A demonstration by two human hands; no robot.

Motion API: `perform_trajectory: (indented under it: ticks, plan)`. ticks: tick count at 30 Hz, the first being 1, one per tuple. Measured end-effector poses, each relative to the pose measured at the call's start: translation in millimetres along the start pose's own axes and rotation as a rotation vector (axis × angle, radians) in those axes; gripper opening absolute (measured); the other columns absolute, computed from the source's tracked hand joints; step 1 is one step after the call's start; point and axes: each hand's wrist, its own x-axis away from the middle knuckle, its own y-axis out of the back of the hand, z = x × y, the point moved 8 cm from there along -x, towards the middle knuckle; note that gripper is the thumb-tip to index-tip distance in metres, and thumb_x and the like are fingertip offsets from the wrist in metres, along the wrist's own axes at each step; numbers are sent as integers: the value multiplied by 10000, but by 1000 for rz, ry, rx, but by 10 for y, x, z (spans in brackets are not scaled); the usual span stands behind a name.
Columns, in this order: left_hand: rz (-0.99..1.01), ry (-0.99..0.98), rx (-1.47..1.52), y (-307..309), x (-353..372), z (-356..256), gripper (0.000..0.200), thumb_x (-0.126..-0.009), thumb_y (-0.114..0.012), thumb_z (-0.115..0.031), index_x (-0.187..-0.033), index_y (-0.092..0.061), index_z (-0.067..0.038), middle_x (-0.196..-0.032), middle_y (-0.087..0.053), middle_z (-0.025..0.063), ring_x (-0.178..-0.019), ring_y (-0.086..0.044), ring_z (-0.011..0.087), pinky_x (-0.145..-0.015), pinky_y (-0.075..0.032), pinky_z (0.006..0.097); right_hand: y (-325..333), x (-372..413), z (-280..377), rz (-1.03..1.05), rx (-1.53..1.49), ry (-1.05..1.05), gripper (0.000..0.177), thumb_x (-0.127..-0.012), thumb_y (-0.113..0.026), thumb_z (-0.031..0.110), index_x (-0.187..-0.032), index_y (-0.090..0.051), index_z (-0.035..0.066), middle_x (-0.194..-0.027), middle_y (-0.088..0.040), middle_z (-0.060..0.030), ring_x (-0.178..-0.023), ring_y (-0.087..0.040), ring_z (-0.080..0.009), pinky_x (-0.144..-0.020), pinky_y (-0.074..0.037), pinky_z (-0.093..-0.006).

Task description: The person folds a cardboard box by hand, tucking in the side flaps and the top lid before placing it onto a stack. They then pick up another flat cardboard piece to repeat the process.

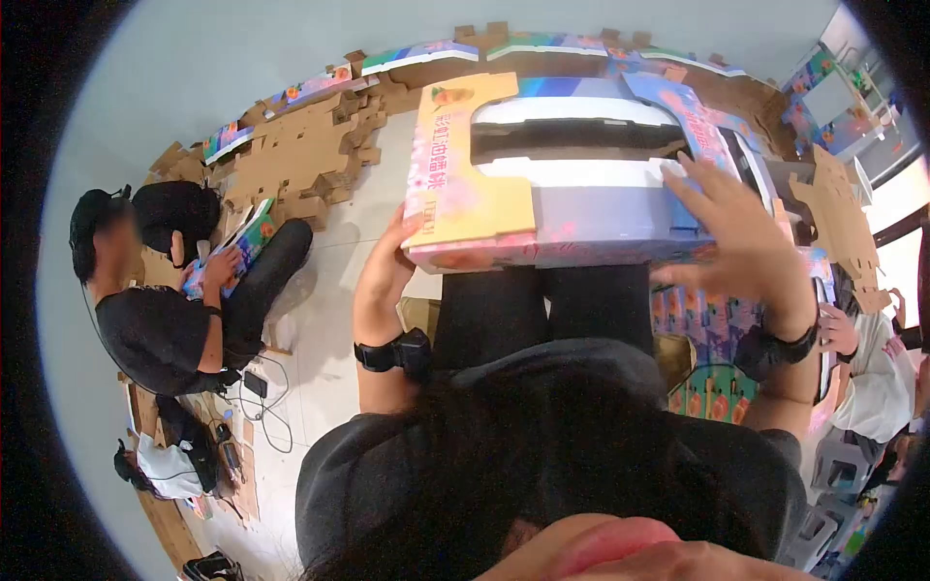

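Note:
A printed cardboard fruit box (601,218) sits over my lap, its yellow left end panel lettered in pink. A wide cut-out in its top shows the dark inside, with white flap edges along it. My left hand (395,239) grips the box's lower left corner; its fingertips are partly hidden behind the panel. My right hand (727,218) is at the box's right end, fingers spread, the upper ones against the top panel near a blue tab. That hand is slightly blurred.
Flattened brown cardboard (300,150) lies along the wall, with printed box parts behind it. At left a seated person (160,320) handles a printed box. Another person's white sleeve (867,392) is at right, near printed sheets (712,334) and grey stools (841,465). Cables (276,412) lie on the floor.

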Motion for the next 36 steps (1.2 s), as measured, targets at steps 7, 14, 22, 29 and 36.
perform_trajectory:
  ticks: [7, 14, 22, 29, 36]
  plan:
    - [-92, -48, 38, -118, 45, -63, 725, -938, -574, -282, -1528, -273, 13, -1496, -427, 157, -1377, -429, 233, -1138, -330, 345, -154, 210, -334, -133, -232, -17, 1010, -593, -887, 442, -1447, -487, 78, -1460, -499, -181, -1369, -431, -418, -1148, -305, -527]
    - [-145, -245, -8, -182, -117, -224, 619, -984, -509, -411, -1388, -462, 56, -1370, -566, 196, -1201, -606, 285, -1022, -471, 393, -85, -44, -323, -118, -166, -76, 922, -591, -863, 518, -1326, -574, 42, -1269, -595, -192, -1216, -538, -393, -1030, -423, -468]
    - [-247, -134, 149, 200, -242, 93, 689, -976, -459, -496, -1420, -438, 30, -1398, -543, 192, -1261, -559, 307, -1051, -450, 435, -152, -204, -173, -165, -199, 45, 993, -603, -819, 580, -1361, -513, 17, -1269, -561, -219, -1190, -535, -402, -1036, -411, -477]
    - [-177, -171, 91, 285, -308, 114, 673, -992, -419, -510, -1417, -449, 10, -1377, -564, 170, -1226, -588, 270, -1008, -492, 419, -326, -175, -56, -118, -172, -72, 979, -583, -876, 350, -1452, -474, 146, -1321, -512, -217, -1229, -503, -387, -1102, -354, -535]
    - [-138, -156, 111, 148, -341, 103, 655, -997, -406, -491, -1430, -441, 0, -1390, -557, 156, -1226, -587, 274, -1014, -488, 429, -381, -29, 6, -162, -157, -199, 954, -545, -885, 245, -1423, -519, 180, -1270, -512, -200, -1201, -498, -390, -1089, -360, -549]
